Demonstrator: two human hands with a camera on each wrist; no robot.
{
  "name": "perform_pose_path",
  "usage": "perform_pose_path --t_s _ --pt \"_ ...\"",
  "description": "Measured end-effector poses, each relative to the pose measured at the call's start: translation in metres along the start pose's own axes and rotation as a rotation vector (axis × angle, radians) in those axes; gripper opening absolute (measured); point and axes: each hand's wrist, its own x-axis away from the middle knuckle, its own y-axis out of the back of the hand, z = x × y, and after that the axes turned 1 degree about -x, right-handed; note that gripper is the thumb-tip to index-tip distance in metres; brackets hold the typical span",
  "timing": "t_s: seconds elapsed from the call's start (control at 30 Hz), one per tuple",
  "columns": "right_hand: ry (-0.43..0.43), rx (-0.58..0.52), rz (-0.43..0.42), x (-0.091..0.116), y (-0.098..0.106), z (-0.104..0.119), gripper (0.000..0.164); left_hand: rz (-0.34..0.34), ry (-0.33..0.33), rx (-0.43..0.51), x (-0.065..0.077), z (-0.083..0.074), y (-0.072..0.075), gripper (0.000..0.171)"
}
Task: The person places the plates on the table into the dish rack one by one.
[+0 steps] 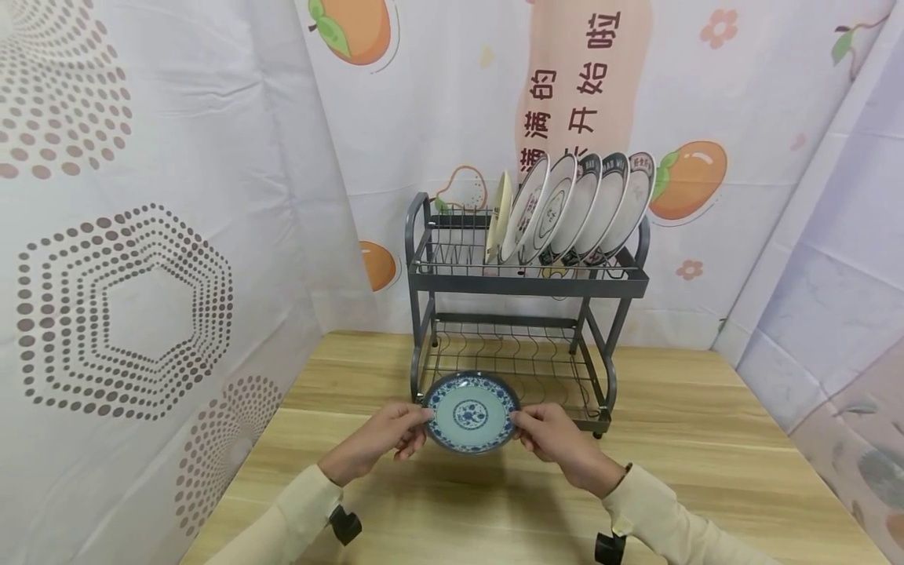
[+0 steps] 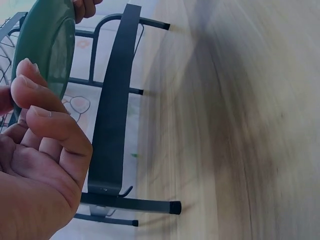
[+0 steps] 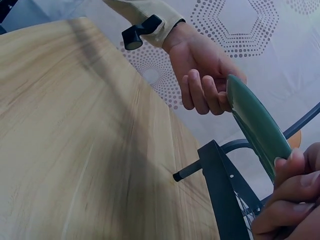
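Note:
A round plate [image 1: 471, 413] with a blue floral border and a pale green middle is held up in front of the rack's lower tier. My left hand [image 1: 384, 439] pinches its left rim, thumb on top and fingers curled beneath. On the opposite rim my right hand [image 1: 558, 443] grips it the same way. From below, the left wrist view shows the plate's plain green underside [image 2: 47, 45]. In the right wrist view the plate [image 3: 257, 125] is tilted between both hands, clear of the table.
Behind the plate stands a dark two-tier dish rack [image 1: 526, 284]. Several plates [image 1: 582, 208] lean upright in its top tier, toward the right. The lower tier [image 1: 515, 361] shows bare wire slots. Wooden table [image 1: 692, 455] lies underneath; patterned curtains [image 1: 155, 196] hang behind and beside it.

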Motion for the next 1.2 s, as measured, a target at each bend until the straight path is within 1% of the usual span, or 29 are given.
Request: perform_pose_path --t_s 0.1,0.23,0.37,0.47,0.57,0.7,0.83,0.9,0.97,1.0,1.07,1.2 --pt "0.0 0.019 -0.032 0.0 0.002 0.001 0.032 -0.018 0.002 0.005 0.0 -0.002 0.005 0.051" --pt "0.003 0.029 -0.057 0.002 0.006 0.003 0.031 -0.055 0.001 0.02 0.001 -0.008 0.018 0.046" --pt "0.007 0.036 -0.061 0.005 0.012 0.006 0.031 -0.106 -0.018 0.045 0.0 -0.015 0.031 0.044" --pt "0.013 0.047 -0.061 0.007 0.017 0.007 0.032 -0.152 -0.04 0.058 -0.004 -0.024 0.04 0.045" --pt "0.029 0.061 -0.06 0.009 0.023 0.01 0.033 -0.194 -0.075 0.055 -0.009 -0.036 0.047 0.045" --pt "0.05 0.08 -0.054 0.01 0.027 0.014 0.034 -0.233 -0.131 0.061 -0.015 -0.059 0.054 0.044" --pt "0.057 0.084 -0.052 0.011 0.029 0.018 0.035 -0.318 -0.184 0.084 -0.025 -0.089 0.059 0.047" --pt "0.056 0.081 -0.051 0.011 0.03 0.02 0.034 -0.369 -0.209 0.096 -0.03 -0.105 0.059 0.051" --pt "0.054 0.079 -0.051 0.012 0.031 0.021 0.033 -0.399 -0.232 0.098 -0.036 -0.119 0.058 0.055" --pt "0.054 0.079 -0.054 0.013 0.031 0.022 0.033 -0.407 -0.243 0.097 -0.039 -0.124 0.058 0.057" --pt "0.058 0.077 -0.059 0.014 0.032 0.023 0.033 -0.398 -0.261 0.093 -0.046 -0.131 0.057 0.059" --pt "0.07 0.074 -0.059 0.016 0.033 0.028 0.033 -0.367 -0.298 0.098 -0.058 -0.135 0.053 0.059"
